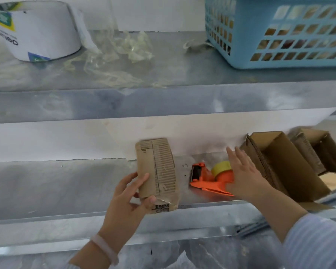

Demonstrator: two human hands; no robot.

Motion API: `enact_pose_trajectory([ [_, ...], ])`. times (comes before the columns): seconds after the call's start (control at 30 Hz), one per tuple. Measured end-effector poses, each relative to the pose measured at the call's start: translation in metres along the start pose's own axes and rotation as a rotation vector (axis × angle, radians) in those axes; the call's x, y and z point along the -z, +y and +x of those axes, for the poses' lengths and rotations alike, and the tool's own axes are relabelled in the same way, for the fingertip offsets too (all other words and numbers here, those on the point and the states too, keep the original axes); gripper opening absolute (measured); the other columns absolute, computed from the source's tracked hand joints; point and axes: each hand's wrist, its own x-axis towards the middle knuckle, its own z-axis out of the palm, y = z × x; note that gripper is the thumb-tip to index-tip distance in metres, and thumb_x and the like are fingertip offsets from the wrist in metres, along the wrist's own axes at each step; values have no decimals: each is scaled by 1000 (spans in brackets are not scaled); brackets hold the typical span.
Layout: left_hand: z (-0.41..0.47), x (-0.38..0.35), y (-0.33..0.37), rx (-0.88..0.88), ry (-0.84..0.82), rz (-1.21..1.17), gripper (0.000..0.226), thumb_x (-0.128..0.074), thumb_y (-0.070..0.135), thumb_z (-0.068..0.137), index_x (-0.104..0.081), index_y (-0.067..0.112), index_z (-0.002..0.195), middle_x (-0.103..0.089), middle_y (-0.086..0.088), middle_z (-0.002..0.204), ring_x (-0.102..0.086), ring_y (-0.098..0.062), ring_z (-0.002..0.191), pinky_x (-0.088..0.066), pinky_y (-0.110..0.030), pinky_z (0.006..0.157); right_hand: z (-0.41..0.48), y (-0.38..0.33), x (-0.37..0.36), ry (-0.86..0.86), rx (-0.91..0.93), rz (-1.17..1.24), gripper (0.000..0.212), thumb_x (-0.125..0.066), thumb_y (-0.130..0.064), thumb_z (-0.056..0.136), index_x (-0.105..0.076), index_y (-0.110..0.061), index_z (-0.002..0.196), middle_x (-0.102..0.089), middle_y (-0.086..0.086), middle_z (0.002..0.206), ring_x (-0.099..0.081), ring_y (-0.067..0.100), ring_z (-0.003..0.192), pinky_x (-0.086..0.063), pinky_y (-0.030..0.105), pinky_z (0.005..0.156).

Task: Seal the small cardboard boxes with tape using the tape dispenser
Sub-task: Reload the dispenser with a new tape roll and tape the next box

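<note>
My left hand [131, 197] grips a small worn cardboard box [157, 173] by its lower left side, holding it upright over the front of the lower metal shelf [66, 183]. Right of it the orange tape dispenser [206, 179] lies on the shelf with a yellowish tape roll [220, 167] in it. My right hand [244, 175] is over the dispenser's rear end, fingers straight and spread; whether it touches the handle is hidden. Two open cardboard boxes [285, 167] [322, 150] stand to the right.
On the upper shelf [163, 74] sit a large white tape roll [37, 30] at the left, crumpled clear tape scraps [116, 55] in the middle and a blue plastic basket [279, 32] at the right. A white wall backs both shelves.
</note>
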Motion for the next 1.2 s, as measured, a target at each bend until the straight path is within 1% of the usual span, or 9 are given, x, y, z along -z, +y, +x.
enact_pose_trajectory([
  [0.13,-4,6,0,-7,12,165,69,-68,54,70,-46,52,135,-33,15,143,-52,-5,114,-57,-39,88,8,27,-9,-99,24,-19,98,-59,-15,85,8,-28,155,-3,1,164,-17,27,149,-25,40,118],
  [0.23,-1,4,15,-132,149,355,67,-69,54,81,-47,30,140,-35,1,146,-41,-18,128,-45,-53,102,8,31,-10,-54,50,-38,93,-57,-7,85,-1,-28,156,-16,2,162,-29,27,144,-31,39,115],
  [0.37,1,-16,58,-430,172,394,52,-59,42,84,-52,23,132,-42,-6,140,-38,-16,132,-32,-37,110,5,39,-13,9,88,-47,90,-67,-21,87,-9,-31,156,-30,-2,157,-37,23,139,-36,41,113],
  [0.53,-6,-54,75,-586,-98,318,42,-56,33,90,-55,27,131,-49,4,136,-47,-12,126,-36,-28,106,0,50,-14,90,152,-91,73,-61,-40,93,-19,-36,154,-49,-7,142,-42,20,129,-42,37,106],
  [0.73,-10,-99,68,-161,-518,197,47,-48,46,91,-33,54,135,-33,36,138,-34,9,132,-32,-15,109,-8,55,-25,173,175,-7,62,-56,-42,96,-28,-38,151,-54,-8,135,-45,18,123,-41,33,103],
  [0.8,-4,-112,64,-3,-483,92,49,-56,35,94,-32,54,133,-39,32,133,-41,8,126,-37,-13,104,-10,58,-30,196,164,53,62,-57,-43,95,-31,-39,150,-55,-9,133,-46,17,121,-40,32,102],
  [0.9,17,-127,61,180,-330,62,51,-58,27,96,-41,38,143,-50,18,134,-48,5,120,-36,-9,98,-13,59,-38,194,153,136,62,-57,-45,95,-28,-43,150,-49,-10,132,-41,15,125,-40,31,101],
  [1.07,63,-152,66,305,-215,134,51,-54,31,98,-42,22,147,-47,3,145,-46,-3,123,-30,-18,100,-22,58,-49,159,128,315,63,-49,-42,99,-10,-62,144,-40,-13,143,-48,10,120,-50,34,91],
  [1.2,81,-165,67,383,-243,186,40,-60,33,95,-59,14,130,-63,0,125,-56,-12,107,-35,-19,85,-19,63,-47,122,78,329,70,-51,-43,98,-5,-56,148,-46,-12,133,-56,11,112,-51,31,86],
])
